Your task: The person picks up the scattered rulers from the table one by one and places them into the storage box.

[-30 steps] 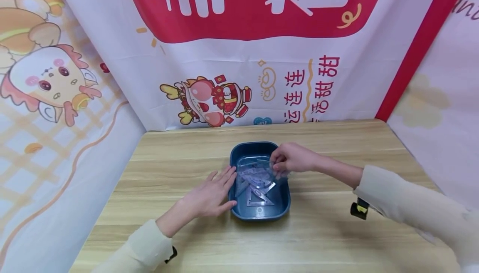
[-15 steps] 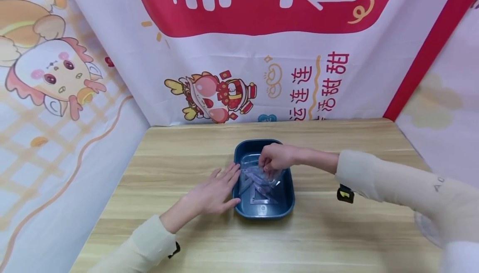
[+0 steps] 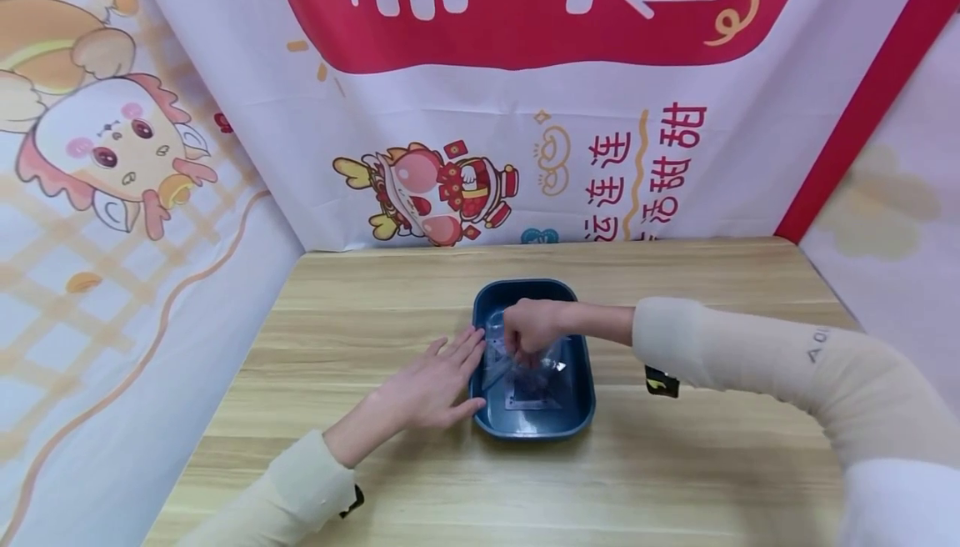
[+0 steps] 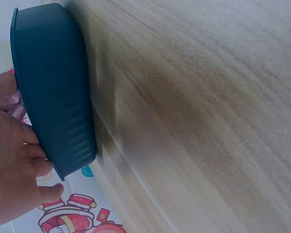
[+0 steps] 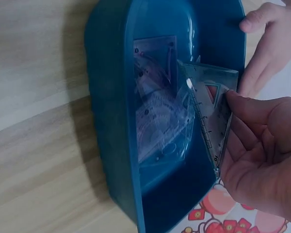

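A dark blue plastic bin (image 3: 576,427) stands on the wooden table. My left hand (image 3: 431,384) rests against its left rim, fingers extended; in the left wrist view the fingertips touch the rim of the outer wall. Inside the bin, my right hand (image 3: 536,326) pinches a clear set square (image 5: 216,116) with printed scale marks and a small triangular cut-out. Below it, a transparent protractor (image 5: 162,114) and another set square (image 5: 172,58) lie overlapping on the bin's floor. In the head view the right hand hides much of the held set square.
The light wooden tabletop (image 3: 360,313) extends on all sides of the bin. A printed cloth (image 3: 420,105) hangs behind the table's back edge, with another cloth (image 3: 247,297) along the left side.
My right hand has moved left and deeper into the bin, from the right rim to over the rulers. The left hand keeps its place at the rim. The head view has shifted slightly.
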The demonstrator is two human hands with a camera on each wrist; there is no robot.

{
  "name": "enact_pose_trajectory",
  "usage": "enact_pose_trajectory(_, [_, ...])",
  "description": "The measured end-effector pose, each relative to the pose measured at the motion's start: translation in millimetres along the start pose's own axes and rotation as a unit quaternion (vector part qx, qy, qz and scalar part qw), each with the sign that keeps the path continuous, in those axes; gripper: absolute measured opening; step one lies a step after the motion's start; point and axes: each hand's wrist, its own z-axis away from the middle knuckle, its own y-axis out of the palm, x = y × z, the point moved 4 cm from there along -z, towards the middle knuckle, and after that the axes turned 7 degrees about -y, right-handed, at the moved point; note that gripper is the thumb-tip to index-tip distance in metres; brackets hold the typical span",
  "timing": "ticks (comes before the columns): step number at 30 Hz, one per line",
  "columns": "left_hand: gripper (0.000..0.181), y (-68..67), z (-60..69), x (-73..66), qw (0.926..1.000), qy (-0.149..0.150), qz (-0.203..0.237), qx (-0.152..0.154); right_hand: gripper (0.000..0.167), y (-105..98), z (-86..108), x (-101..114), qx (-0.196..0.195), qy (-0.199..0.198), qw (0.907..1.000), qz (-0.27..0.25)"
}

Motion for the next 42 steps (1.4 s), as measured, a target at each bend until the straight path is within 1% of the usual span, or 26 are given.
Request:
enact_pose_trajectory(2, [0.083,-0.6,-0.3,-1.2,1.0,0.001,-0.001,0.001,0.023,8.2,-17.0,-22.0,0.002,-0.015,0.9999,0.003])
enact_pose_trajectory(4, [0.083,-1.7,-0.4,-2.4,1.0,0.001,-0.002,0.003,0.021,16.4,-32.1,-42.6,-0.005,-0.037,0.9991,0.022])
enact_pose_trajectory(5, [0.082,-2.3,-0.6,-2.9,1.0,0.001,-0.002,0.003,0.02,17.7,-28.6,-36.6,-0.011,-0.036,0.9986,0.039])
enact_pose_trajectory(7, [0.082,-3.2,-1.1,-4.0,1.0,0.002,-0.003,0.003,0.019,21.1,-32.1,-37.7,-0.016,-0.038,0.9982,0.042])
enact_pose_trajectory(8, [0.082,-3.5,-1.1,-4.6,1.0,0.003,-0.002,0.003,0.017,20.8,-30.1,-33.0,-0.019,-0.036,0.9974,0.059])
enact_pose_trajectory(9, [0.082,-3.7,-1.3,-5.2,1.0,0.003,-0.002,0.003,0.016,19.9,-26.5,-26.2,-0.022,-0.031,0.9959,0.081])
enact_pose_trajectory(11, [0.082,-4.0,-1.4,-6.3,1.0,0.005,0.0,0.003,0.014,15.3,-14.0,-6.3,-0.029,-0.015,0.9943,0.101])
enact_pose_trajectory(12, [0.081,-3.6,-1.5,-6.7,1.0,0.006,-0.001,0.003,0.013,13.6,-14.0,-6.5,-0.033,-0.013,0.9947,0.097])
enact_pose_trajectory(14, [0.081,-3.6,-1.5,-7.3,1.0,0.006,0.001,0.002,0.011,8.3,0.8,9.5,-0.054,-0.011,0.9915,0.118])
enact_pose_trajectory(15, [0.081,-3.7,-1.5,-7.6,1.0,0.007,0.003,0.002,0.011,6.2,7.3,15.9,-0.063,-0.008,0.9909,0.119])
enact_pose_trajectory(18, [0.081,-3.8,-1.0,-7.7,0.9999,0.006,0.008,0.001,0.013,1.7,21.6,23.8,-0.089,-0.022,0.988,0.125])
enact_pose_trajectory(20, [0.082,-4.3,-0.4,-7.5,0.9999,0.006,0.012,0.0,0.015,0.4,28.1,24.2,-0.1,-0.032,0.9853,0.135])
enact_pose_trajectory(22, [0.082,-3.8,-0.1,-6.8,0.9999,0.004,0.012,0.0,0.015,-0.9,35.2,24.0,-0.108,-0.041,0.9842,0.134])
enact_pose_trajectory(30, [0.082,-1.2,1.0,-2.5,0.9998,-0.004,0.018,-0.004,0.017,-4.9,67.1,23.3,-0.148,-0.062,0.9822,0.098])
enact_pose_trajectory(36, [0.083,-2.1,0.7,-2.4,0.9999,-0.005,0.012,-0.011,0.022,-7.1,97.6,19.1,-0.176,-0.058,0.9808,0.062])
enact_pose_trajectory(42, [0.083,-2.6,0.3,-3.8,0.9999,-0.008,0.009,-0.007,0.025,-7.4,126.2,8.9,-0.212,-0.031,0.9758,0.042])
